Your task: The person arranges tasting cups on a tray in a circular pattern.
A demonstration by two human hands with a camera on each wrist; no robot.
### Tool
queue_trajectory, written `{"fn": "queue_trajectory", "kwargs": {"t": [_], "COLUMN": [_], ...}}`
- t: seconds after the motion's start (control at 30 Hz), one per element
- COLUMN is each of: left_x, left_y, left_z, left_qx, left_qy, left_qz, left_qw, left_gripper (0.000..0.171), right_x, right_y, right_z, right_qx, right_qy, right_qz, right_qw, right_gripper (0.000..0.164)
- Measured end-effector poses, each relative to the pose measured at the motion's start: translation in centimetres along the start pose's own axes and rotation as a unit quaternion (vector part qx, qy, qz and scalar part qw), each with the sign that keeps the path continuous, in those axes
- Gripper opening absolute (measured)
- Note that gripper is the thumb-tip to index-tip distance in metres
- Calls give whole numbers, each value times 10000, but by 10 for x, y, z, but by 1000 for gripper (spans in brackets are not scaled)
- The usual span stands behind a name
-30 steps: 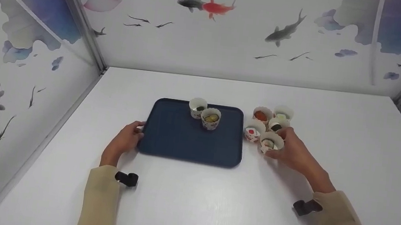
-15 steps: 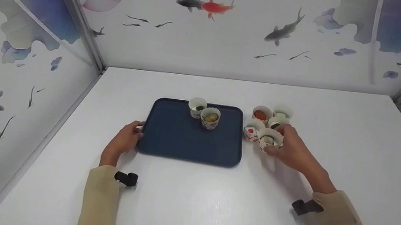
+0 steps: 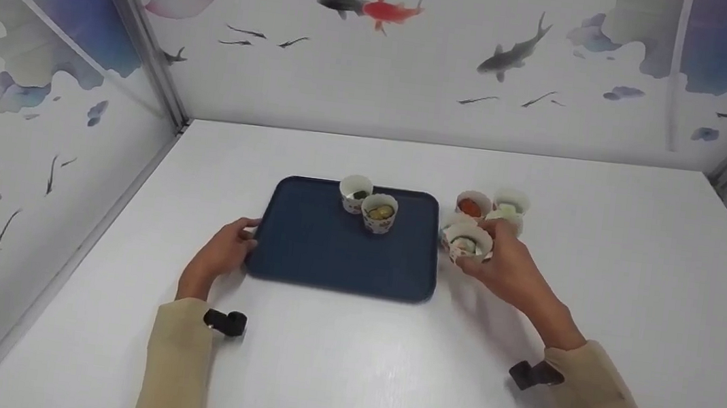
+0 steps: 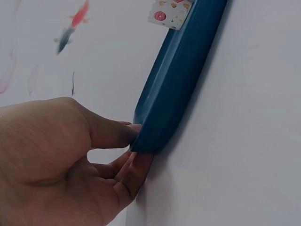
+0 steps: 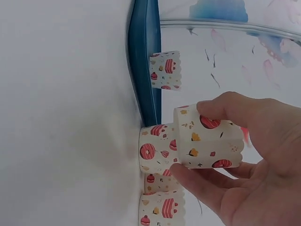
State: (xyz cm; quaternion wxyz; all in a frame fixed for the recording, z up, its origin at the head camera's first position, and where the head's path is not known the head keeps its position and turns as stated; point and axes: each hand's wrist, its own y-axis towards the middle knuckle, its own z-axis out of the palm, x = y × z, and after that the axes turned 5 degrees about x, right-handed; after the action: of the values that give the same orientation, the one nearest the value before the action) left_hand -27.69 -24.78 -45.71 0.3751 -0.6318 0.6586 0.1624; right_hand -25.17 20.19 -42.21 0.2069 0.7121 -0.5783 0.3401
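Two cups (image 3: 377, 224) stand on the tray (image 3: 336, 259), its left edge pinched by the left hand (image 3: 224, 254); the right hand (image 3: 515, 268) pinches a third cup (image 5: 209, 141); more cups (image 3: 473, 205) remain at right.

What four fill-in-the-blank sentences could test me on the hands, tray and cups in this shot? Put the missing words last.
1. The left hand grips the edge of the tray, whose colour is dark ____.
2. Exactly ____ patterned cups stand on the tray.
3. The held cup, in the right hand, is ____ off the table than the neighbouring cup.
4. In the head view, the orange-filled cup stands to the tray's ____.

Missing words: blue; two; higher; right.
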Motion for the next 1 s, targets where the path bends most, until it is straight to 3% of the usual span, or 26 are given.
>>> {"fn": "queue_trajectory", "kwargs": {"t": [0.2, 0.53, 1.0], "left_x": [-3, -2, 1], "left_y": [0, 0, -1], "left_z": [1, 2, 1], "left_qx": [22, 14, -10], "left_qy": [-51, -74, -154], "left_qz": [-112, -83, -33], "left_qw": [9999, 9999, 9999], "left_gripper": [49, 49, 48], "right_x": [14, 32, 59], "right_y": [9, 16, 27], "right_z": [4, 26, 68], "right_qx": [-315, -209, -283], "right_qy": [77, 93, 425], "right_qz": [-219, -57, -267], "right_qw": [9992, 9997, 9983], "right_gripper": [65, 66, 61]}}
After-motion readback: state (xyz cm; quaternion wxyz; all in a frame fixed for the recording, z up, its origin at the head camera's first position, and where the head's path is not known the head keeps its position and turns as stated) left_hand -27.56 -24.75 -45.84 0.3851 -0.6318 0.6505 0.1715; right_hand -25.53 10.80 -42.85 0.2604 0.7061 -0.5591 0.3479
